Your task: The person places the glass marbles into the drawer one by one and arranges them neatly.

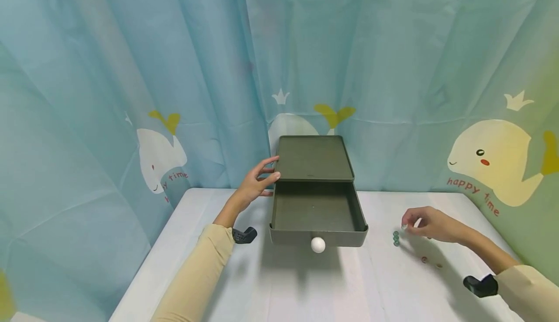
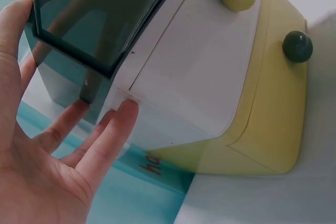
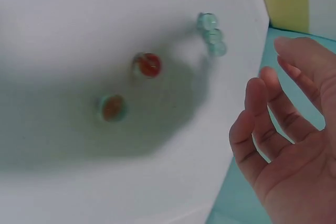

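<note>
A small drawer unit with a dark green top [image 1: 312, 159] stands mid-table, its green top drawer [image 1: 319, 237] pulled out and bare inside. Spread along the unit's left side, the fingers of my left hand [image 1: 254, 184] are fairly straight, with the thumb at the front corner of the top. My right hand [image 1: 430, 223] is raised over the right of the table, thumb and forefinger pinching a small glassy marble [image 1: 404, 226]. That marble is hidden in the right wrist view. Close below it, several green marbles [image 1: 396, 238] lie in a row.
Reddish marbles [image 3: 148, 65] lie on the white table [image 1: 183, 263] nearer me. A white knob [image 1: 318, 245] juts from the open drawer. Beneath are a white drawer [image 2: 189, 61] and a yellow drawer [image 2: 275, 87], both closed. A blue-green curtain [image 1: 393, 69] hangs behind the table.
</note>
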A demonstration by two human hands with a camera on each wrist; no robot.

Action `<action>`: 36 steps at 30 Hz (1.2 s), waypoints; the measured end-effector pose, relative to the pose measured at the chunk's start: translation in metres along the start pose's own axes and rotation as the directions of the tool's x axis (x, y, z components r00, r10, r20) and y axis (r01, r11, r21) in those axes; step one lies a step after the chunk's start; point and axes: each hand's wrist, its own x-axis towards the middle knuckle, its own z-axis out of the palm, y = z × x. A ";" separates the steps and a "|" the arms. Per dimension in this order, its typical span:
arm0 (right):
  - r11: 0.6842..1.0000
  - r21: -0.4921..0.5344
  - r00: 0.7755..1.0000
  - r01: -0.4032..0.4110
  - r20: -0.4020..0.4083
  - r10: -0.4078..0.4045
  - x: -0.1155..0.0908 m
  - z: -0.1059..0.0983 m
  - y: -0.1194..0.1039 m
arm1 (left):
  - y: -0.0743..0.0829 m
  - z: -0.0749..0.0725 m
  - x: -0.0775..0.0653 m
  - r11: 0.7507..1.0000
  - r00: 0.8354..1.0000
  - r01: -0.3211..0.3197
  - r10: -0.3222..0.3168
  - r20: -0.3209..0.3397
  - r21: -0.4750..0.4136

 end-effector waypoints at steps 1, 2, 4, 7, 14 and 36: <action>1.000 -0.009 1.000 0.011 -0.003 -0.011 0.001 -0.002 -0.002 | 0.000 0.000 0.000 1.000 1.000 -0.001 0.001 0.000 0.002; 1.000 -0.017 1.000 0.019 -0.005 -0.019 0.001 -0.004 -0.005 | 0.000 0.000 0.000 1.000 1.000 -0.002 0.002 -0.001 0.003; 1.000 -0.020 1.000 0.024 -0.008 -0.024 0.002 -0.008 -0.010 | 0.000 0.000 0.001 1.000 1.000 -0.002 0.002 0.000 0.005; 1.000 -0.016 1.000 0.012 -0.006 -0.012 0.002 -0.014 -0.018 | -0.002 0.000 0.002 1.000 1.000 -0.001 0.000 0.005 0.007; 1.000 -0.021 1.000 -0.010 -0.024 0.010 0.004 -0.025 -0.036 | -0.003 0.000 0.001 1.000 1.000 -0.002 0.002 0.011 0.013; 0.992 -0.124 0.987 0.002 -0.158 -0.022 0.010 -0.061 -0.089 | -0.001 0.000 0.000 1.000 1.000 0.006 -0.006 -0.004 0.019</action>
